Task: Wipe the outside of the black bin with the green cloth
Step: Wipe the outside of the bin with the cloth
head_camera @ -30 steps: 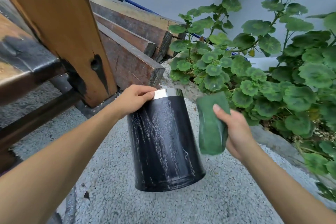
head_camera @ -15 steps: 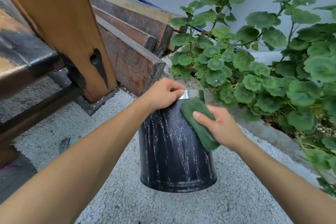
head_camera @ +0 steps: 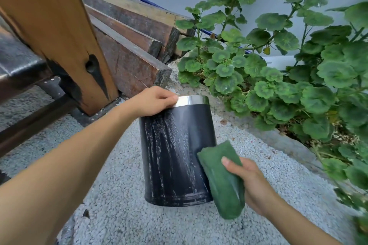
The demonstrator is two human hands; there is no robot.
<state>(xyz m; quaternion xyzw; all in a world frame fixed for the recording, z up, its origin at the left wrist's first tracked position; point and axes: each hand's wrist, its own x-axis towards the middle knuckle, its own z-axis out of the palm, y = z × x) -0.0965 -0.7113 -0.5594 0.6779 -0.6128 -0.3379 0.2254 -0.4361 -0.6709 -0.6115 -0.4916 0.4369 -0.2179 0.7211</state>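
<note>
The black bin (head_camera: 175, 155) stands upright on the gravel, streaked with white marks on its left and middle, cleaner and shiny on its upper right. A silver band runs round its top. My left hand (head_camera: 153, 101) grips that rim at the upper left, fingers curled over the edge. My right hand (head_camera: 249, 181) holds the folded green cloth (head_camera: 221, 181) against the bin's lower right side, thumb on top of the cloth. The cloth's lower end hangs past the bin's base.
A thick wooden post (head_camera: 59, 32) and dark bench rails stand to the left. Stacked timber beams (head_camera: 129, 49) lie behind the bin. Leafy green plants (head_camera: 288, 75) in a stone-edged bed fill the right. Pale gravel (head_camera: 139, 221) covers the ground.
My right hand has slid the cloth from the bin's top rim down its right side to near the base. My left hand stays on the rim.
</note>
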